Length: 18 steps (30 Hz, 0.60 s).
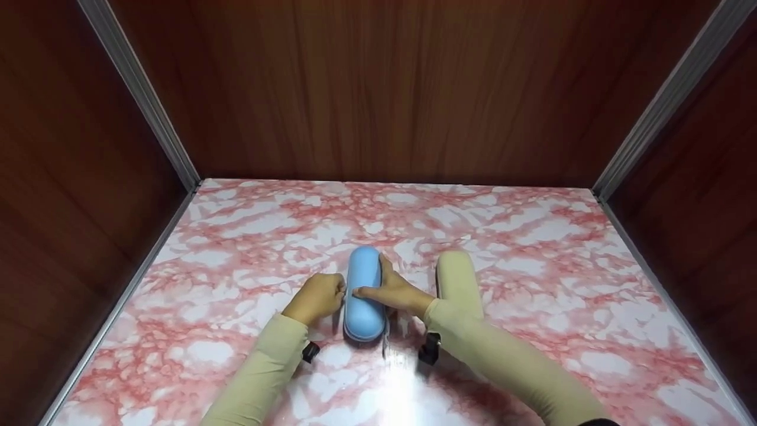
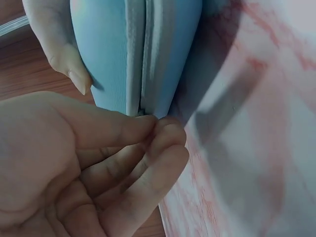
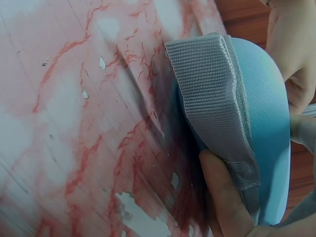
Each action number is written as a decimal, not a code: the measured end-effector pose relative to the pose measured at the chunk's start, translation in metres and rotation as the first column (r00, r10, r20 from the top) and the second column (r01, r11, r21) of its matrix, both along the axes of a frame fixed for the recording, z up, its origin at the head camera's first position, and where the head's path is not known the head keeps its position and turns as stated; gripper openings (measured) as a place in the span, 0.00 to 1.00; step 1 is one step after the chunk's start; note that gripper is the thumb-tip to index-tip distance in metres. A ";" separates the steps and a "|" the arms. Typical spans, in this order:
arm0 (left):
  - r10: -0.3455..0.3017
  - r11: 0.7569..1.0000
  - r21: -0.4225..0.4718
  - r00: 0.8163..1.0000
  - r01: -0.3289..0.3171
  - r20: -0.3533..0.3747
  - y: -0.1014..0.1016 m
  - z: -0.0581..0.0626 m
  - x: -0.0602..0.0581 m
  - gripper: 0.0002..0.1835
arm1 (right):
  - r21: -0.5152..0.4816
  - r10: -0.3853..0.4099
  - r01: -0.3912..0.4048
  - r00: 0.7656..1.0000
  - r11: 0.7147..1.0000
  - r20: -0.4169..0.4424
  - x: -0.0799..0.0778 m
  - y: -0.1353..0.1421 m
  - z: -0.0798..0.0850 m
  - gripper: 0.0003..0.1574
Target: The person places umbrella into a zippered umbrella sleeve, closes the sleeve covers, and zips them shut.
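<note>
A long blue zippered case (image 1: 364, 322) with rounded ends stands on the table in the middle of the head view. My right hand (image 1: 399, 291) grips it from the right, thumb over the lid and fingers along the side. At the left side, my left hand (image 1: 318, 294) pinches at the zipper seam (image 2: 143, 54) with thumb and fingertips, which hide the zipper pull. The two zipper edges run close together above those fingertips in the left wrist view. A grey woven strap (image 3: 207, 84) shows on the case's right side, just above the right fingers.
A beige case (image 1: 458, 278) of similar long shape lies to the right, partly behind the right forearm. The red and white marbled table (image 1: 248, 219) is enclosed by brown wood-look panels (image 1: 378, 89) at the back and both sides.
</note>
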<state>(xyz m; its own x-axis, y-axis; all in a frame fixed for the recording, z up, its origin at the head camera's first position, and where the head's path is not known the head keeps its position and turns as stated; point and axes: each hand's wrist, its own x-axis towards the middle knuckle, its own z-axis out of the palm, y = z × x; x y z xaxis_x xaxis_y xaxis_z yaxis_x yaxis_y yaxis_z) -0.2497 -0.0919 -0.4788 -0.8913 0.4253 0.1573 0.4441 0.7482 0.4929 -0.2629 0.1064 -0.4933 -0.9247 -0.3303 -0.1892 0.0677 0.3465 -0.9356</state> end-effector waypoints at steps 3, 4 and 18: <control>0.016 0.999 0.037 0.999 -0.017 0.034 0.000 -0.003 -0.003 0.09 | 0.004 -0.011 0.011 1.000 1.000 -0.023 0.001 -0.001 -0.001 0.73; 0.022 0.999 0.048 0.999 -0.024 0.042 0.000 -0.004 -0.005 0.08 | 0.007 -0.013 0.014 1.000 1.000 -0.027 0.001 -0.001 -0.001 0.73; 0.045 0.996 0.083 0.999 -0.043 -0.023 0.000 -0.009 -0.014 0.07 | 0.014 0.002 -0.002 1.000 1.000 -0.004 0.001 0.000 0.000 0.74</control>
<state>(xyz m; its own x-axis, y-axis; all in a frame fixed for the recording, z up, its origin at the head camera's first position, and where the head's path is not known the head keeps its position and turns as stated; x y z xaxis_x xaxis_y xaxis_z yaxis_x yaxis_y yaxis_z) -0.2635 -0.0919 -0.4881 -0.9041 0.3709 0.2123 0.4247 0.7245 0.5429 -0.2615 0.1062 -0.4938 -0.9249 -0.3292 -0.1904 0.0635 0.3600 -0.9308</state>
